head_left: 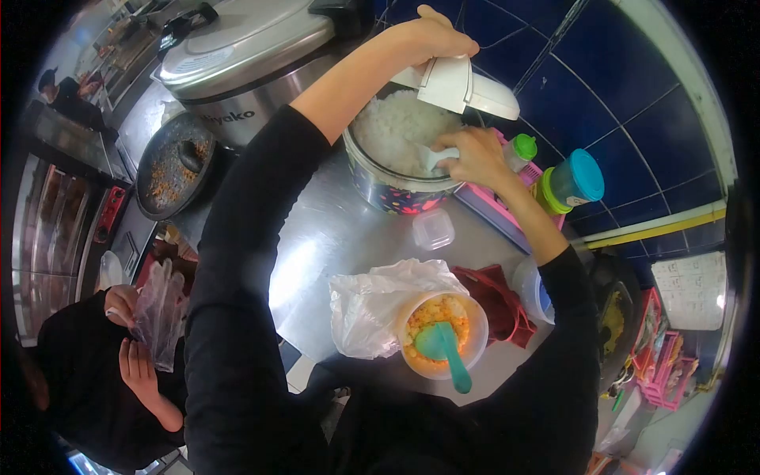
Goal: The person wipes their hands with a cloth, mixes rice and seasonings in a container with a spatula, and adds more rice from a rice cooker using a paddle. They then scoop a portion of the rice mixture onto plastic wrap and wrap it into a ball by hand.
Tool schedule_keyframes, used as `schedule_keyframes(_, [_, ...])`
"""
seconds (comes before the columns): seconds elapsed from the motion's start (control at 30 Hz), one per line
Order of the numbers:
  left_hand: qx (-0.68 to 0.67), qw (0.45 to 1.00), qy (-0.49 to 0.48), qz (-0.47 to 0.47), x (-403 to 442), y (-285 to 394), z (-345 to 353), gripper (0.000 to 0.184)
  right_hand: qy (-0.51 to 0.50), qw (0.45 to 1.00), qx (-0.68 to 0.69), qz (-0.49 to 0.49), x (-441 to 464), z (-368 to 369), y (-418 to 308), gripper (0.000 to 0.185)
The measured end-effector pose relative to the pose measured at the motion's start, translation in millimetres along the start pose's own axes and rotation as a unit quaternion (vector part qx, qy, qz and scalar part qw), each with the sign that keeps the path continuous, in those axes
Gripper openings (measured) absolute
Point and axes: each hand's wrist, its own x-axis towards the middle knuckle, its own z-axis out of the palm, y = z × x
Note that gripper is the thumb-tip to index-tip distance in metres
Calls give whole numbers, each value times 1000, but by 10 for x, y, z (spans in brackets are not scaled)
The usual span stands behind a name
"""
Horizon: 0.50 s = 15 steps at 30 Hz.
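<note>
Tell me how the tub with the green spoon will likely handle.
The tub likely has some weight, given the orange food inside. Its green spoon may swing if bumped, as the handle juts past the rim. Its translucent wall looks like plastic, so it may flex slightly.

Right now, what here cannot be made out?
Head view: far rim of the pot, partly behind the lid.
Head view: part of the paddle, covered by the right hand.
Head view: top of the cooker, cut by the upper edge.
Head view: writing on the sheet, too small.
</note>
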Motion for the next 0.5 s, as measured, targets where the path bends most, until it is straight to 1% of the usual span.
schedule_keyframes(0.1, [21,1000,-11,0,-5,11,-32,92,23,999,38,5,27,16,-3,28])
schedule_keyframes(0.17, [21,1000,-9,-7,-66,57,-55,92,54,995,76,-21,34,31,20,27])
schedule_keyframes(0.23, [19,1000,-8,-16,-169,100,-58,91,55,994,87,-22,58,25,13,27])
schedule_keyframes(0.3, [-48,998,-32,-27,-348,215,-88,91,55,993,98,-19,52,34,15,27])
schedule_keyframes(0.33, [-49,998,-32,-27,-354,213,-109,91,52,992,113,12,43,49,24,26])
schedule_keyframes(0.37, [-44,997,-66,-1,-362,197,-148,90,49,990,128,43,41,50,22,26])
schedule_keyframes(0.4, [-39,994,-101,23,-366,188,-174,89,50,990,128,42,25,40,13,26])
schedule_keyframes(0.47, [-19,994,-105,30,-320,175,-191,92,59,986,115,106,-14,0,-15,31])
schedule_keyframes(0.5, [0,993,-111,36,-297,166,-195,96,58,986,115,105,-4,-11,-9,31])
